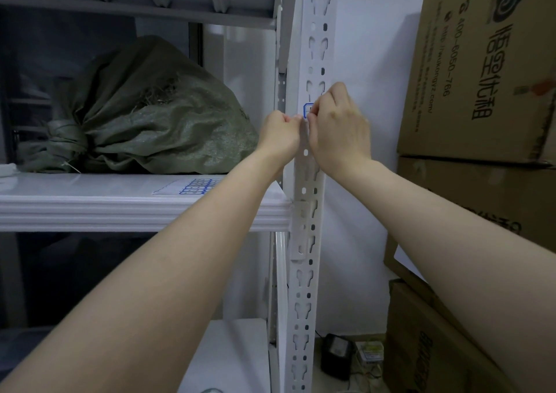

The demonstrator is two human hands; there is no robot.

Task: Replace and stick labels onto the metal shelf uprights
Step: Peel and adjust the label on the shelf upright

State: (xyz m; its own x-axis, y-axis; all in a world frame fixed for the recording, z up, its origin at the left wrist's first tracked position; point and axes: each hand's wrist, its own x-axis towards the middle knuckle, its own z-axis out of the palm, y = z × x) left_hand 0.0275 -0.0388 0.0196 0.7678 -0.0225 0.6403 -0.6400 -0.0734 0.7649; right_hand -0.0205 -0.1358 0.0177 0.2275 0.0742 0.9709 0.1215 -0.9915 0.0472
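Both hands meet at the white perforated upright (311,163), above the shelf (120,209): the left hand (281,135) is closed with thumb and fingertips pinched at the upright's left edge, and the right hand (340,124) pinches a blue-bordered label (307,110) against the upright's face. Most of the label is hidden by the fingers, so it apparently is only partly stuck down. One sheet of labels (192,186) lies flat on the shelf, near a green woven sack (156,112), with cardboard boxes (481,76) stacked to the right.

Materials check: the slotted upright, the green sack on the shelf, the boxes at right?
Upright: likely white-painted steel, with punched keyhole slots and a smooth sheen. Sack: probably woven plastic; coarse weave, frayed strands at the tied neck. Boxes: brown corrugated cardboard, matte, printed, creased edges.
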